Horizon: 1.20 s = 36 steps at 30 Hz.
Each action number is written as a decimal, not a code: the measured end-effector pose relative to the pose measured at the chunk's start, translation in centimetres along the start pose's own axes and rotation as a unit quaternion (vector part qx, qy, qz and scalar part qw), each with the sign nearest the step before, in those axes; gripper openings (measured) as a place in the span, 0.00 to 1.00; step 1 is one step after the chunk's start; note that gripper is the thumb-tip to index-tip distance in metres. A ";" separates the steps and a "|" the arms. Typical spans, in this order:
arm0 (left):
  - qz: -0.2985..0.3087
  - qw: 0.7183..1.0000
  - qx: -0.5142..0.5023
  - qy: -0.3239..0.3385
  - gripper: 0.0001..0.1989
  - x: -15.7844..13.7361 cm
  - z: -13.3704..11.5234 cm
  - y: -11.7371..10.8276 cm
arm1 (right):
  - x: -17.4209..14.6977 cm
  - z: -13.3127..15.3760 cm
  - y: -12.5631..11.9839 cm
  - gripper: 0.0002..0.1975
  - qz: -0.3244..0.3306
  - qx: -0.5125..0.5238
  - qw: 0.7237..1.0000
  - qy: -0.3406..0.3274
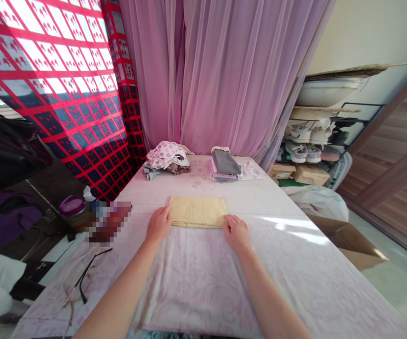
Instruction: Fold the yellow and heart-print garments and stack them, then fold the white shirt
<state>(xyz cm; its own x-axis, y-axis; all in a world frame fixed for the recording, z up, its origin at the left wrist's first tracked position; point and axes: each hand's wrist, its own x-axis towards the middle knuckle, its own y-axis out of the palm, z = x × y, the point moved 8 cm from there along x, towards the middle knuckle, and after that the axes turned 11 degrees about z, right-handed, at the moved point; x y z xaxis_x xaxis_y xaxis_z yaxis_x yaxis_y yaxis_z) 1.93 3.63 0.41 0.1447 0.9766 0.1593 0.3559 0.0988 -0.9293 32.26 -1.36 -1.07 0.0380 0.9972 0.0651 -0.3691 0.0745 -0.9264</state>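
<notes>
A folded pale yellow cloth (pixel 198 210) lies flat on the table, forming a wide rectangle with its layered edge toward me. My left hand (pixel 159 222) is closed at its left edge, thumb and fingers against the near left corner. At the near right corner, my right hand (pixel 236 230) grips the edge with its fingers bent. The thumbs and the undersides of the fingers are partly hidden. Under the cloth spreads a white and pink patterned table cover (pixel 203 278).
Farther back are a loose clothes heap (pixel 168 157) and a folded clothes stack (pixel 225 164). Glasses (pixel 85 278) and a cable lie at the left, beside a pixelated patch. A purple-lidded jar (pixel 72 209) stands there too. An open cardboard box (pixel 344 238) is at the right.
</notes>
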 end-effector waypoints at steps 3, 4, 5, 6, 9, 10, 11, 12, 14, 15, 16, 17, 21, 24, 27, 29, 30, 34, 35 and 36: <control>-0.007 0.999 -0.012 -0.039 0.21 0.1 1.0 -0.2 | 0.0 0.0 -0.1 0.17 -0.004 0.012 1.000 -0.013; -0.009 0.998 -0.017 -0.052 0.21 0.1 1.3 -0.2 | 0.0 0.0 -0.1 0.17 -0.005 0.016 1.000 -0.015; -0.011 0.998 -0.021 -0.064 0.21 0.1 1.6 -0.3 | 0.0 0.0 -0.1 0.18 -0.007 0.019 1.000 -0.014; -0.013 0.997 -0.024 -0.075 0.21 0.1 1.8 -0.4 | -0.1 -0.1 -0.1 0.18 -0.008 0.020 1.000 -0.013; -0.020 0.995 -0.029 -0.098 0.20 -0.3 2.3 -0.8 | -0.2 -0.1 0.1 0.21 -0.008 0.020 1.000 -0.017; -0.022 0.994 -0.030 -0.102 0.19 -0.6 2.5 -1.0 | -0.3 -0.1 0.2 0.23 -0.006 0.019 1.000 -0.023; -0.023 0.994 -0.031 -0.104 0.19 -0.9 2.5 -1.1 | -0.3 -0.1 0.3 0.25 -0.005 0.018 0.999 -0.029; -0.023 0.994 -0.031 -0.105 0.19 -1.2 2.6 -1.1 | -0.3 -0.1 0.4 0.26 -0.008 0.019 0.999 -0.034; -0.023 0.994 -0.030 -0.101 0.19 -2.0 2.5 -1.2 | -0.3 -0.3 0.4 0.27 -0.023 0.026 0.999 -0.038; -0.023 0.995 -0.028 -0.098 0.18 -2.4 2.4 -1.3 | -0.3 -0.5 0.3 0.26 -0.035 0.033 0.998 -0.037; -0.024 0.995 -0.026 -0.094 0.18 -2.7 2.3 -1.3 | -0.3 -0.7 0.2 0.25 -0.047 0.041 0.997 -0.034; -0.026 0.995 -0.023 -0.092 0.17 -3.0 2.2 -1.3 | -0.3 -0.8 0.1 0.23 -0.058 0.047 0.997 -0.031; -0.035 0.995 -0.015 -0.091 0.10 -3.4 2.0 -1.4 | -0.3 -0.9 0.1 0.16 -0.076 0.044 0.996 -0.034; -0.037 0.995 -0.014 -0.092 0.07 -3.3 2.2 -1.2 | -0.5 -1.0 0.3 0.14 -0.061 0.033 0.997 -0.032; -0.038 0.995 -0.015 -0.092 0.06 -3.2 2.5 -1.0 | -0.8 -1.6 0.4 0.15 -0.048 0.021 0.999 -0.002; -0.037 0.995 -0.016 -0.092 0.06 -3.1 2.7 -0.9 | -1.0 -2.3 0.3 0.15 -0.055 0.011 0.998 0.030; -0.036 0.995 -0.017 -0.092 0.06 -3.1 2.7 -0.9 | -1.0 -2.5 0.3 0.14 -0.055 0.007 0.998 0.043; -0.031 0.995 -0.019 -0.090 0.06 -3.1 2.7 -0.9 | -0.8 -2.8 0.7 0.10 -0.018 0.014 0.998 0.053; -0.030 0.995 -0.019 -0.090 0.07 -3.1 2.7 -0.9 | -0.7 -2.8 0.8 0.09 -0.007 0.020 0.998 0.053; -0.029 0.995 -0.018 -0.090 0.08 -3.0 2.6 -0.9 | -0.7 -2.7 0.8 0.09 -0.003 0.024 0.998 0.056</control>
<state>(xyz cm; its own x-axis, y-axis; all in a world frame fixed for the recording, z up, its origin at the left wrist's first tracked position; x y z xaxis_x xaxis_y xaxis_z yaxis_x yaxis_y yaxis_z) -1.26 1.08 -0.09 -0.0427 0.9883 0.1464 0.3926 0.1513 -0.9072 34.48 -2.04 -2.89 0.1418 0.9896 0.0260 -0.4134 0.0830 -0.9068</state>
